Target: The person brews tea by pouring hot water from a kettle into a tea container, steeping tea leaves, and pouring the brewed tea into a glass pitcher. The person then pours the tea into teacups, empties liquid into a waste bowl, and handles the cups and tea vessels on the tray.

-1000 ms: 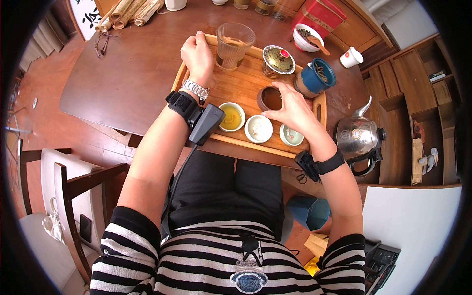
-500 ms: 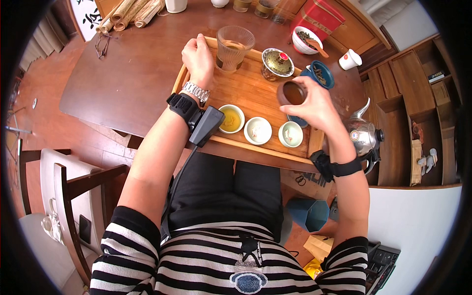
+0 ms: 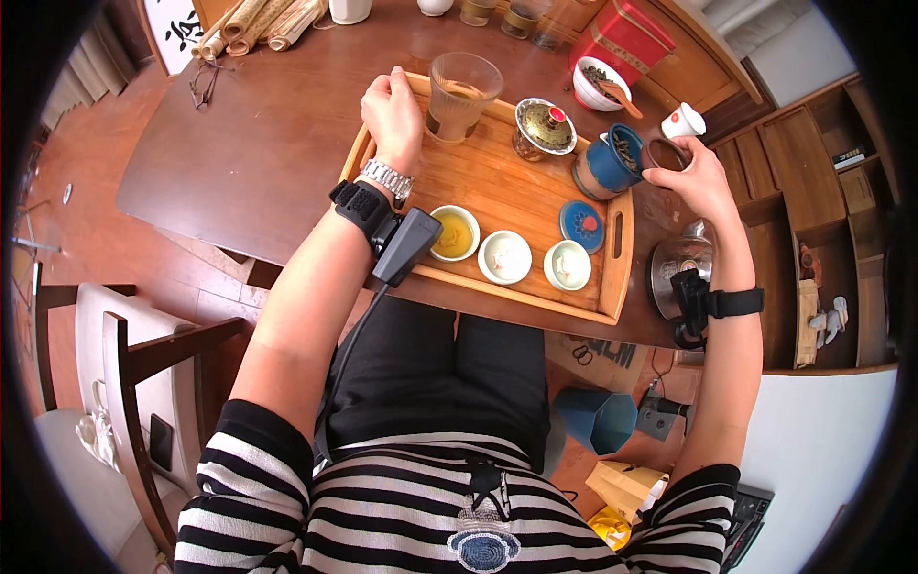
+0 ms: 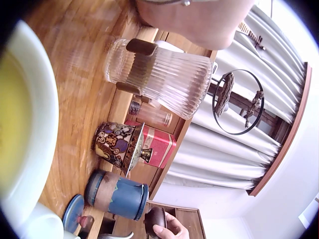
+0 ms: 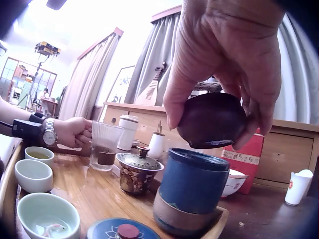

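My right hand (image 3: 703,182) holds a small dark brown cup (image 5: 213,119) between thumb and fingers, just right of the blue tea canister (image 3: 612,161). That canister stands uncovered with dried leaves inside, and its blue lid (image 3: 581,226) with a red knob lies on the tray. At the back left corner of the wooden tray (image 3: 497,182) is my left hand (image 3: 392,117), fingers loosely bent, close to the ribbed glass pitcher (image 3: 463,100). Along the front stand a cup of yellow tea (image 3: 454,232) and two pale cups, one here (image 3: 504,257). A patterned lidded bowl (image 3: 544,129) sits behind.
A steel kettle (image 3: 669,277) stands right of the tray, below my right hand. Past the canister are a white paper cup (image 3: 683,121), a white bowl of leaves with a wooden scoop (image 3: 601,84) and a red box (image 3: 626,40). Bamboo rolls (image 3: 253,29) lie at back left.
My right hand has lifted the brown cup from the tray and carried it right, past the blue canister, uncovering the blue lid. The left hand has hardly moved.
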`<state>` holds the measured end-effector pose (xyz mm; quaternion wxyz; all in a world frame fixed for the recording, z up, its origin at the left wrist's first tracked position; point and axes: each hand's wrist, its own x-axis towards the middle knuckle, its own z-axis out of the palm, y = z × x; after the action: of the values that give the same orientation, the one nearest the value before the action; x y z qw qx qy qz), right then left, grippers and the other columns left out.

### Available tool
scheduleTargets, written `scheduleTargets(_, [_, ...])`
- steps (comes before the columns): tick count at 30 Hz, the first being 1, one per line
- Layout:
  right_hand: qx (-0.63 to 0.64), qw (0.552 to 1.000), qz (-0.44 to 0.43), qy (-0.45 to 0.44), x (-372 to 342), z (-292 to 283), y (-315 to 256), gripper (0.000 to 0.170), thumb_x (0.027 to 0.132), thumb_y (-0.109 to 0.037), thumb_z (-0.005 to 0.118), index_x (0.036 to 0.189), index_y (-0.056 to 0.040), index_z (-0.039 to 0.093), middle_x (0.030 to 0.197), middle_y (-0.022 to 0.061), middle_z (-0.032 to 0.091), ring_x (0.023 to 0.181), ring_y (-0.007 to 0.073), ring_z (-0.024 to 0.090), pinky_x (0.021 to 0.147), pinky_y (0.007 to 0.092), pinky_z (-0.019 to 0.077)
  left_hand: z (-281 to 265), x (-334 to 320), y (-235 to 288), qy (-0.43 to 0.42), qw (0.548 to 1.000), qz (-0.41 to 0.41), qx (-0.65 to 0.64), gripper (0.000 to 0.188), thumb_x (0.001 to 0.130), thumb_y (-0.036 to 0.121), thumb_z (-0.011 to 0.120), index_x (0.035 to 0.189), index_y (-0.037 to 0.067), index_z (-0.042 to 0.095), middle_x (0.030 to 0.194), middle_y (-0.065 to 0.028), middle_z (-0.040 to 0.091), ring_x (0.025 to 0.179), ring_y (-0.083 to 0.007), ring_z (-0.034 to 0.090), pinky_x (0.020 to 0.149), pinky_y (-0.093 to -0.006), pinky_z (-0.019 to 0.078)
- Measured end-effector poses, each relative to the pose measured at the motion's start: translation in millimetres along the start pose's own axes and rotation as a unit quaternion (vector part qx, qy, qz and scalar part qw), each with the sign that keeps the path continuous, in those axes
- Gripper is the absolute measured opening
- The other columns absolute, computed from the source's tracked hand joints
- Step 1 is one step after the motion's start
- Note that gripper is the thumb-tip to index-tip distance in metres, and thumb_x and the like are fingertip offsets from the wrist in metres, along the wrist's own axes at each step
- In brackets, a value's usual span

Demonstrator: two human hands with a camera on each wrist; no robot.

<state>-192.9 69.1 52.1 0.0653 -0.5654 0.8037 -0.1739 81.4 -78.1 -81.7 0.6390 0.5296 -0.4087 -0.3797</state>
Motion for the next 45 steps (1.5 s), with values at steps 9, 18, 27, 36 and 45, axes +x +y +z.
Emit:
scheduleTargets(9, [-0.18, 0.979, -0.085, 0.042, 16, 5, 5, 0.066, 0.052, -0.023, 0.074, 0.107, 0.0058, 0.054, 0.104, 0.0226, 0.058, 0.099, 0.0321, 0.056, 0.087, 0.0349, 0.0441, 0, 2, -4, 0.0, 1.0, 0.005, -0.003, 0.038, 0.088, 0.023, 0.049, 0.063, -0.005, 0.052, 0.052, -0.0104, 0.049, 0.049, -0.0149, 0.041, 0.051, -0.0348, 0.0387])
scheduleTargets(18, [-0.406, 0.873, -0.245, 0.117, 5, 23, -19, 0.055, 0.057, 0.004, 0.063, 0.109, -0.0043, 0.049, 0.105, 0.0095, 0.051, 0.103, 0.0279, 0.048, 0.101, 0.0459, 0.0303, -1, 0, -2, -0.014, 1.0, -0.005, -0.019, 0.033, 0.088, 0.022, 0.052, 0.062, 0.001, 0.05, 0.057, 0.0027, 0.043, 0.055, -0.0071, 0.035, 0.049, -0.0268, 0.0319])
scheduleTargets(27, [-0.303, 0.908, -0.229, 0.175, -10, 24, -14, 0.054, 0.062, -0.009, 0.068, 0.112, -0.0051, 0.049, 0.109, 0.0117, 0.052, 0.106, 0.028, 0.049, 0.1, 0.0423, 0.0333, -1, 1, -4, -0.014, 1.0, 0.003, -0.017, 0.034, 0.088, 0.022, 0.051, 0.062, 0.001, 0.049, 0.057, 0.0027, 0.042, 0.054, -0.0071, 0.034, 0.048, -0.0268, 0.0316])
scheduleTargets(36, [0.077, 0.993, -0.088, -0.029, -50, 65, -47, 0.069, 0.056, -0.024, 0.076, 0.114, 0.0011, 0.049, 0.11, 0.0201, 0.053, 0.105, 0.0316, 0.052, 0.091, 0.036, 0.041, -1, 1, -2, -0.011, 1.0, 0.002, 0.013, 0.038, 0.087, 0.024, 0.049, 0.064, -0.006, 0.053, 0.054, -0.013, 0.052, 0.051, -0.0177, 0.044, 0.055, -0.0361, 0.0404])
scheduleTargets(45, [0.069, 0.99, -0.084, -0.095, -44, 91, -62, 0.069, 0.057, -0.027, 0.076, 0.113, 0.0043, 0.05, 0.11, 0.0203, 0.053, 0.106, 0.0296, 0.051, 0.093, 0.0354, 0.0397, -2, 2, -3, -0.014, 1.0, 0.003, 0.015, 0.038, 0.087, 0.023, 0.049, 0.064, -0.006, 0.053, 0.053, -0.0117, 0.051, 0.051, -0.0163, 0.043, 0.053, -0.0356, 0.0397])
